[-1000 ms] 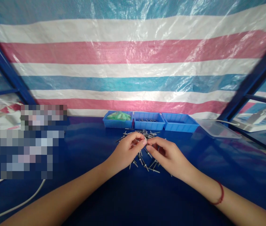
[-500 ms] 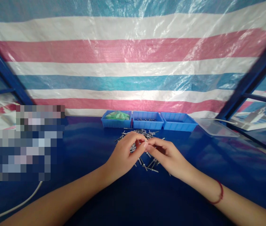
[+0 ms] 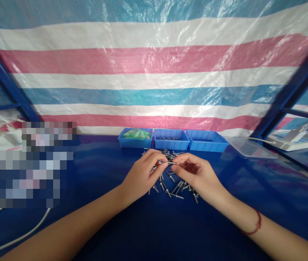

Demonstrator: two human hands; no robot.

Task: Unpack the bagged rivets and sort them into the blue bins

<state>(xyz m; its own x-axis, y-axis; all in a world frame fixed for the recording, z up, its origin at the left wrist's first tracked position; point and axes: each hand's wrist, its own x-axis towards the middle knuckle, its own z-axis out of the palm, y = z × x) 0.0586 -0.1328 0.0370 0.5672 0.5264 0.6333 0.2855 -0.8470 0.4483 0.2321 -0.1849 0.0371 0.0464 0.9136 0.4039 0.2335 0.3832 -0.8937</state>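
Between the thumb and forefinger of my left hand (image 3: 144,172) is a blind rivet (image 3: 170,162), a thin silvery pin held roughly level. My right hand (image 3: 200,172) faces it, thumb and forefinger around the pin's right end, the other fingers curled. Whether both right fingertips press on the pin is hard to see. Under and around both hands lies a loose heap of similar blind rivets (image 3: 167,190), partly hidden by the hands.
Three blue bins stand behind the heap: a left bin (image 3: 121,142) with a green bag (image 3: 136,134), a middle bin (image 3: 171,144) with some rivets, and a right bin (image 3: 208,145). A clear plastic lid (image 3: 254,148) lies right; a white cable (image 3: 34,228) runs left.
My hands have drawn slightly apart, the right one shifting right and its fingers loosening. The rivet's pin now shows between the fingertips, where it was mostly hidden before.
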